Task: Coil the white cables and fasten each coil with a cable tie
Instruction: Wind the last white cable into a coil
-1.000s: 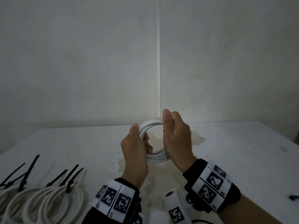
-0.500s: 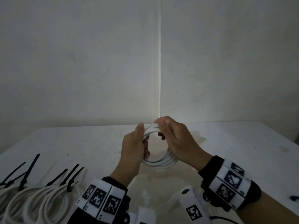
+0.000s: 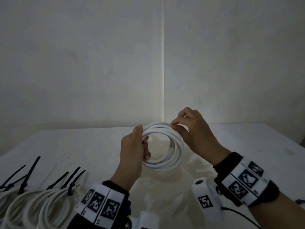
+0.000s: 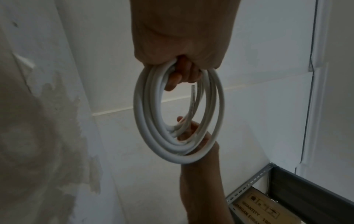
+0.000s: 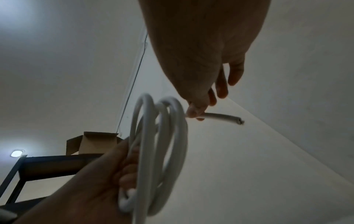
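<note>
Several loops of white cable [image 3: 166, 146] held up over the white table [image 3: 247, 141], ring standing nearly on edge, open centre facing near and far. Left hand [image 3: 133, 152] wrapped round the ring's left side, fingers curled through the middle and clamping the turns together. Right hand [image 3: 193, 129] at the far top right of the ring, thumb and forefinger pinching the cable just short of its cut free end [image 5: 239, 121], other fingers loose and spread. Free end pointing out away from the loops, on the right hand's side, so probably the tail to be laid along the bundle or tucked in by that hand while the left keeps the ring steady. Finished coils [image 3: 49, 205] with black cable ties [image 3: 72, 182] lying on the near left of the table, closer to the left hand. No loose tie clearly visible; none on this ring yet.
</note>
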`<state>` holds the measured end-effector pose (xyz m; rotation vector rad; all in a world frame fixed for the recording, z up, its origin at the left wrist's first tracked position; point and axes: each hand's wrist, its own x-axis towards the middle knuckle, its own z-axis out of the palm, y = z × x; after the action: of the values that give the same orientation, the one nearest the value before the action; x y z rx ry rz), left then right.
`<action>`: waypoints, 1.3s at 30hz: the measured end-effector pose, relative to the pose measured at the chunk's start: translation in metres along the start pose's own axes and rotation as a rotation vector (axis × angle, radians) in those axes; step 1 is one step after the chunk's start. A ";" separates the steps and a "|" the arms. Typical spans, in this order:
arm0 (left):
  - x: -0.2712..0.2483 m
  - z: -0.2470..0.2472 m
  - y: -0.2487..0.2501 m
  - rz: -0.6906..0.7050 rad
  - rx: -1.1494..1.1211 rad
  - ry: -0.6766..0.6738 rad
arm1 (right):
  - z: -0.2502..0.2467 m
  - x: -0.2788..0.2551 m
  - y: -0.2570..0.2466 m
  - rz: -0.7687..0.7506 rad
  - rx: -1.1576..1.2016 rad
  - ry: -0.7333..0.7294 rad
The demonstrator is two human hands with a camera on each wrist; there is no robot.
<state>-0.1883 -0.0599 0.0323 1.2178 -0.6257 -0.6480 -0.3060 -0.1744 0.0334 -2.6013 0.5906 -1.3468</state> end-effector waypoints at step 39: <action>0.017 -0.002 0.000 0.048 -0.108 0.277 | -0.003 -0.020 -0.033 0.087 0.149 -0.182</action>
<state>-0.1750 -0.0713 0.0337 1.1621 -0.3819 -0.4570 -0.3099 -0.1357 0.0309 -2.5109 0.5458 -1.0707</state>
